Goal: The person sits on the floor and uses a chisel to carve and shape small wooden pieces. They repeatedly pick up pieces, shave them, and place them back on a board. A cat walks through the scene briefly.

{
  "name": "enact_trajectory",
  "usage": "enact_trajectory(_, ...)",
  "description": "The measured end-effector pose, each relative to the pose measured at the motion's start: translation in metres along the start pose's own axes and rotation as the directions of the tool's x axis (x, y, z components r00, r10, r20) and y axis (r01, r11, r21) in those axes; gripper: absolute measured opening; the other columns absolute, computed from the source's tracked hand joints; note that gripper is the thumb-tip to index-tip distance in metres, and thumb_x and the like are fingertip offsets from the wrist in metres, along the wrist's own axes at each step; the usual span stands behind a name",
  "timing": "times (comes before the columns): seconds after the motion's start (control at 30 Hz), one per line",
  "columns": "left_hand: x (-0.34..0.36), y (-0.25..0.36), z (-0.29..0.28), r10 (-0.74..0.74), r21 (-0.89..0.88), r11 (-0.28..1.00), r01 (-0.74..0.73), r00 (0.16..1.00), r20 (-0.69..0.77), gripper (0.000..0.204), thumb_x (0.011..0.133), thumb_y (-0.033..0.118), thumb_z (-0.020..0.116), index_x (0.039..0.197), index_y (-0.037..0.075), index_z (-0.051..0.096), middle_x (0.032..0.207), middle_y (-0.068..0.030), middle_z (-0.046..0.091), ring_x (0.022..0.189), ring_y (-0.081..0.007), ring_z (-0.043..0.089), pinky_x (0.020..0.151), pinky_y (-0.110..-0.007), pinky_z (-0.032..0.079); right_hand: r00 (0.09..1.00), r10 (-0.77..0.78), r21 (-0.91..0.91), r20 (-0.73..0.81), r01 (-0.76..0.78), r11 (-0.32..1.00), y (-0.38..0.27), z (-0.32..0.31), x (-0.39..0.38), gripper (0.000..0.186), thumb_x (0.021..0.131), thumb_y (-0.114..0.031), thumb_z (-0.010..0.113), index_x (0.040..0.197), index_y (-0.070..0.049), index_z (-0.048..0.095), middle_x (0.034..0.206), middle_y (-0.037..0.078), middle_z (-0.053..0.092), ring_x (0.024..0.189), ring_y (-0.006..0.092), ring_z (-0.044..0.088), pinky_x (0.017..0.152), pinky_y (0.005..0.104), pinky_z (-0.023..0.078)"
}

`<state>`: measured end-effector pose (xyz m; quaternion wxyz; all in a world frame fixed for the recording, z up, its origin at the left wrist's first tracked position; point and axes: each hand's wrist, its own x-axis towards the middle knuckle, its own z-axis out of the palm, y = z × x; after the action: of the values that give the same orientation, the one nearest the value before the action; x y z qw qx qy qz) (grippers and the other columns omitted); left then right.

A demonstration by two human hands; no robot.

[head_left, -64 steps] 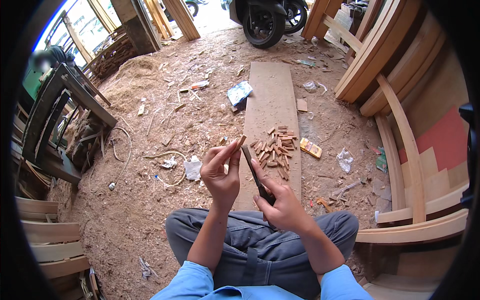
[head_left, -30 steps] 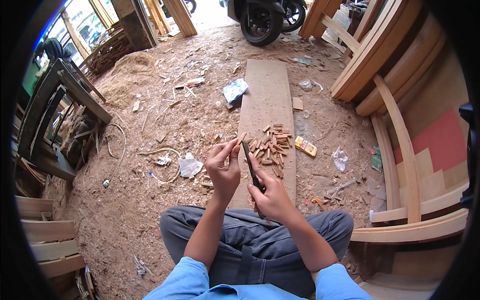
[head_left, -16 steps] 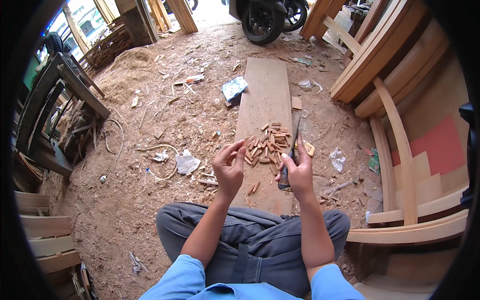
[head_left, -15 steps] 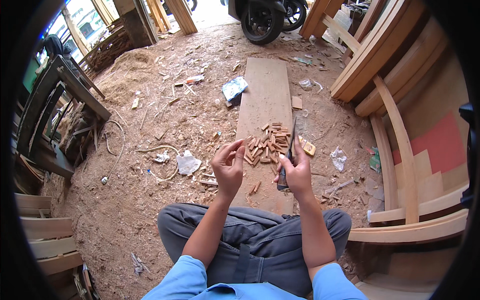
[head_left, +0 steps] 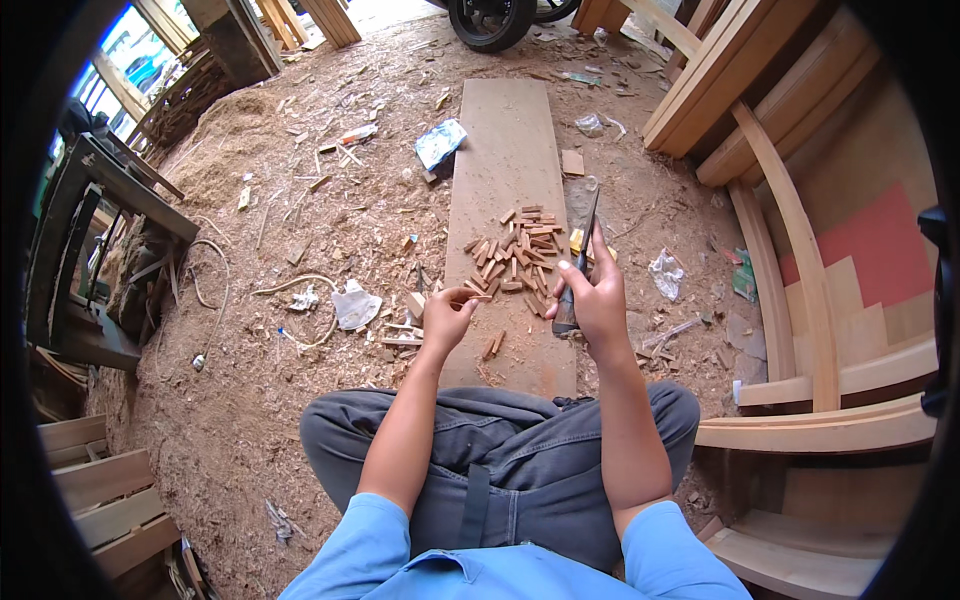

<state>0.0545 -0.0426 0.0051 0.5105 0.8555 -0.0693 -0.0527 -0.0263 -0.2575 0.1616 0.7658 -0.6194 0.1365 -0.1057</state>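
My left hand [head_left: 448, 318] pinches a small wooden stick [head_left: 481, 297] between thumb and fingertips, just left of the loose pile. My right hand [head_left: 600, 305] is closed around a long, narrow hand tool [head_left: 588, 222] with a dark handle; its blade points up and away from me. I cannot make out whether it is a knife or a chisel. Between and beyond my hands, a heap of short wooden blocks [head_left: 515, 250] lies on a flat wooden board [head_left: 505, 130]. Nearer to me, a couple of loose blocks [head_left: 492, 344] rest on the same board.
Sawdust and wood scraps cover the floor. A blue-and-white packet [head_left: 440, 144] touches the board's left side. White plastic [head_left: 356, 305] and a bent cord [head_left: 300, 283] lie to the left. Timber frames [head_left: 812, 260] lean at the right; a motorcycle wheel [head_left: 490, 20] stands at the far end.
My left hand has come down beside the pile, and a small stick now shows in its pinch. The right hand keeps hold of the tool. The whole view has shifted slightly.
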Motion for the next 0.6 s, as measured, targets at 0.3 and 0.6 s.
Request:
enact_trajectory(0.3, -0.012, -0.031, 0.027, 0.022, 0.291, 0.956, -0.036, 0.999, 0.049, 0.026, 0.080, 0.011, 0.075, 0.105, 0.004, 0.073, 0.101, -0.0174, 0.069, 0.098, -0.0327, 0.066, 0.089, -0.040, 0.051, 1.000, -0.019, 0.076, 0.003, 0.019, 0.997, -0.005, -0.014, 0.004, 0.075, 0.093, -0.001, 0.056, 0.158, -0.008, 0.018, 0.069, 0.005, 0.056, 0.051, 0.0120, 0.056, 0.044, 0.0297, 0.053)
enact_trajectory(0.6, 0.035, -0.028, 0.047, 0.232, 0.718, 0.662, -0.217, 0.969, 0.079, 0.037, 0.075, 0.003, 0.067, 0.110, 0.014, 0.071, 0.108, -0.0105, 0.063, 0.111, -0.0314, 0.054, 0.094, -0.041, 0.048, 1.000, 0.004, 0.113, -0.026, -0.001, 0.994, -0.006, -0.026, 0.007, 0.076, 0.093, 0.000, 0.056, 0.158, -0.008, 0.017, 0.073, 0.005, 0.057, 0.053, 0.0113, 0.056, 0.044, 0.0291, 0.053)
